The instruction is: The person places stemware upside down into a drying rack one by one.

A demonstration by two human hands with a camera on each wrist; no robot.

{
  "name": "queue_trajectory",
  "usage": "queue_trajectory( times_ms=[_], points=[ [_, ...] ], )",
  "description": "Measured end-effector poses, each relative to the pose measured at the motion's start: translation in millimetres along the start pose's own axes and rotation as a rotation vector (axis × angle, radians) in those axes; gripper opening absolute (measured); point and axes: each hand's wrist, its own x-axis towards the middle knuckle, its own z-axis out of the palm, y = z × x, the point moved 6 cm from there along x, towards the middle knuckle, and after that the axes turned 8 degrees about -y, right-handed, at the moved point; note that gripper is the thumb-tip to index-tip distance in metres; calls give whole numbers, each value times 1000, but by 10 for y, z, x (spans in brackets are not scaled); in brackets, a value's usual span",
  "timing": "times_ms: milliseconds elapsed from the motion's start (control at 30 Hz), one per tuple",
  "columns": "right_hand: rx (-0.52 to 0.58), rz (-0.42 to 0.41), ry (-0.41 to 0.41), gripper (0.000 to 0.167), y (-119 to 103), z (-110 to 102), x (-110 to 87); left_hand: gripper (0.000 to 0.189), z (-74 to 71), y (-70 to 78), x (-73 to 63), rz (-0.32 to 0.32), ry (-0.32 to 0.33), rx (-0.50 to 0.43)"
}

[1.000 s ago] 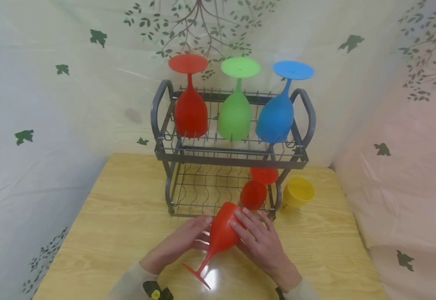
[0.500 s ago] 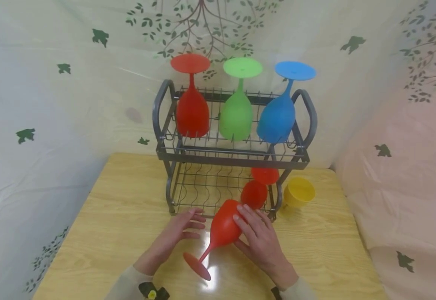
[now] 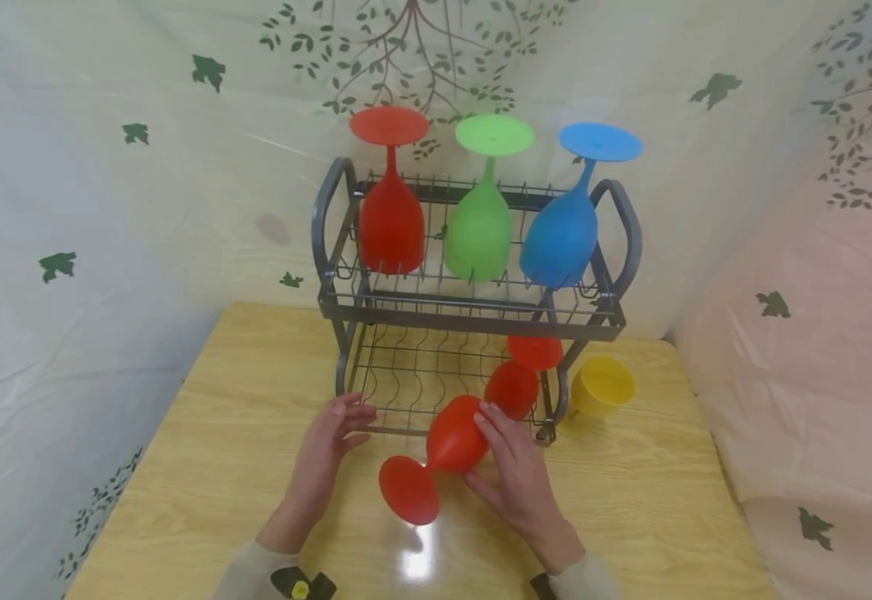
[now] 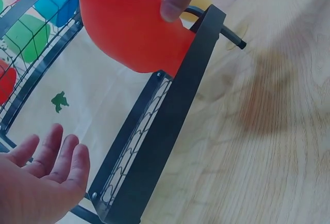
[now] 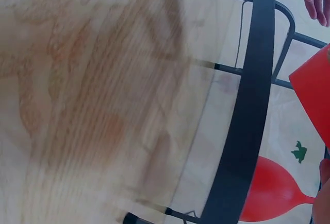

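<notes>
My right hand (image 3: 518, 475) grips the bowl of a red plastic wine glass (image 3: 454, 435), with the thumb (image 4: 178, 2) against its side in the left wrist view. The glass is tilted, its mouth toward the rack and its foot toward me on the left. Its bowl overlaps the front bar of the lower tier of a black two-tier dish rack (image 3: 473, 321). My left hand (image 3: 323, 454) holds nothing; its fingers are spread beside the rack's front left corner. A second red wine glass (image 3: 511, 390) rests upside down at the right of the lower tier.
Upside down on the upper tier stand a red wine glass (image 3: 391, 229), a green one (image 3: 478, 233) and a leaning blue one (image 3: 562, 237). A yellow cup (image 3: 603, 387) is on the wooden table (image 3: 248, 375), right of the rack. Patterned cloth (image 3: 143, 208) hangs behind.
My left hand has let go of the red wine glass and moved left and forward to the rack's corner. The glass, in my right hand, has turned, its foot rising.
</notes>
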Motion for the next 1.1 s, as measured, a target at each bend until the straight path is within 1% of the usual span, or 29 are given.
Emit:
queue_trajectory(
  times_ms=[100,233,400,567,767,867,1000,1100],
  points=[
    [19,39,-15,85,31,58,-9,46,-40,6,-22,30,32,-11],
    [58,99,-29,90,69,124,-15,46,-86,17,-47,60,60,-20],
    [129,200,-44,96,126,199,10,47,-115,21,-60,107,59,-37],
    [188,315,-64,94,180,266,62,49,-133,18,-71,137,56,-63],
    [234,399,-54,91,200,298,140,53,-153,13,-87,148,56,-92],
    [293,469,-59,88,223,339,173,51,-160,11,-95,160,54,-98],
    [418,575,-79,85,277,429,216,43,-168,0,-108,168,52,-111],
    [489,625,-83,80,315,485,247,39,-171,-5,-115,166,50,-122]
  ],
)
